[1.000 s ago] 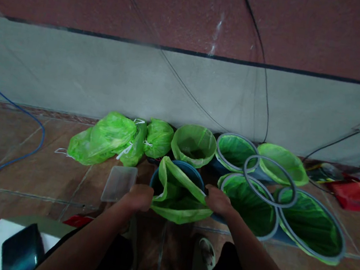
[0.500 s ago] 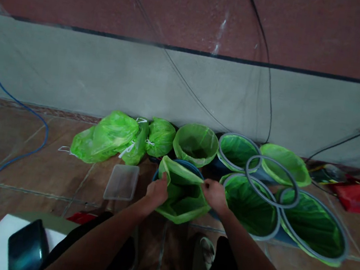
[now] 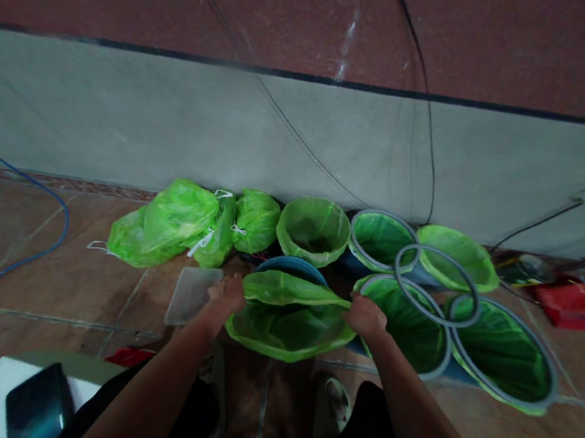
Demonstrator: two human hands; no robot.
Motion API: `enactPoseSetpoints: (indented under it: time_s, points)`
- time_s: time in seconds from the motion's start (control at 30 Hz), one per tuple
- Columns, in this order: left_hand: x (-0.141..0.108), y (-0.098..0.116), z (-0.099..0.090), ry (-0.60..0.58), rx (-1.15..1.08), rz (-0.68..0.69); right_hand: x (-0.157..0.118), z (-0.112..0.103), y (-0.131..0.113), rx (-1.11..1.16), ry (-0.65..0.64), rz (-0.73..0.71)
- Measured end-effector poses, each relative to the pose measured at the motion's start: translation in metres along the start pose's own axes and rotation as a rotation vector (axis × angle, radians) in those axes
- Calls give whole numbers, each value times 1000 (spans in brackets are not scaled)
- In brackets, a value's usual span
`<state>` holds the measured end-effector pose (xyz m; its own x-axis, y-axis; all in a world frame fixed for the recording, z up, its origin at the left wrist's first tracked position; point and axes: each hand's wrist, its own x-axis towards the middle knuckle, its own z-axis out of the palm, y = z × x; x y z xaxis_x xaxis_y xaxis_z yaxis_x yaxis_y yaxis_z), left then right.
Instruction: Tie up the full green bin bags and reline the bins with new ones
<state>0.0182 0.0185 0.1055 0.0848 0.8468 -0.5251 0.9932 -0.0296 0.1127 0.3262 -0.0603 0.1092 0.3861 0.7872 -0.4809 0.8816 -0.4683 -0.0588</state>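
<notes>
A green bag (image 3: 291, 330) is stretched wide between my two hands, its mouth open toward me. My left hand (image 3: 227, 294) is closed on the bag's left edge, beside a clear plastic lid or tray (image 3: 190, 296). The right edge is gripped by my right hand (image 3: 366, 316), near a lined bin (image 3: 410, 328). Behind the bag shows the rim of a blue bin (image 3: 293, 265); the rest of that bin is hidden by the bag.
Tied green bags (image 3: 179, 218) lie by the wall at left. More lined bins (image 3: 506, 355) stand at right, with a loose grey ring (image 3: 442, 252) across them. A phone (image 3: 40, 405) rests on a white surface at lower left. A blue cable (image 3: 5, 271) crosses the floor.
My hands have moved apart, left hand leftward and right hand slightly rightward, pulling the bag's mouth wider. The near part of the blue bin is now covered by the bag.
</notes>
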Motion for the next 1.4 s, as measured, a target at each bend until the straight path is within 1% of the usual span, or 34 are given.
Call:
enactPoseSetpoints:
  time_s: [0.1,0.17,0.23,0.3,0.37,0.43,0.57,0.67,0.73,0.8,0.83,0.93,0.97,1.03,1.1,1.13,1.2,1.27,1.33,1.37,1.4]
  points:
    - [-3,17,5,86,76,38,-7,6,-17,-47,99,-57]
    - [-6,27,7,151,117,119,-11,10,-29,-89,185,-168]
    - [-10,35,10,192,124,199,-15,16,-40,-111,249,-315]
    - [-13,41,14,210,110,266,-16,23,-47,-114,270,-435]
    - [-16,46,17,194,81,332,-15,29,-51,-126,263,-479]
    - [-18,47,20,163,51,406,-12,31,-50,-149,252,-448]
    - [-20,45,24,114,34,534,-8,32,-45,-212,225,-319]
    - [-18,44,29,107,52,569,-7,31,-41,-228,172,-259]
    - [-17,43,32,104,62,566,-5,29,-41,-182,139,-230]
    - [-16,42,34,101,64,559,-2,24,-43,-44,118,-220]
    - [-15,42,34,104,62,556,-1,20,-44,70,108,-237]
    - [-14,42,37,119,49,535,1,7,-48,553,12,-330]
    - [-13,42,38,120,41,520,1,3,-49,733,-31,-345]
    - [-13,43,40,112,27,485,-1,-3,-50,1042,-94,-329]
    - [-12,44,42,104,18,461,-2,-5,-49,1218,-94,-291]
    - [-12,45,43,106,18,456,-1,-5,-47,1244,-90,-274]
    - [-11,46,42,114,23,450,3,-3,-42,1180,-96,-248]
    - [-10,47,39,111,20,427,7,-1,-37,978,-64,-201]
    - [-9,49,34,105,3,399,10,0,-33,710,49,-170]
    - [-8,50,32,107,-7,387,10,0,-33,592,117,-187]
    - [-8,50,30,116,-18,382,9,0,-33,504,168,-235]
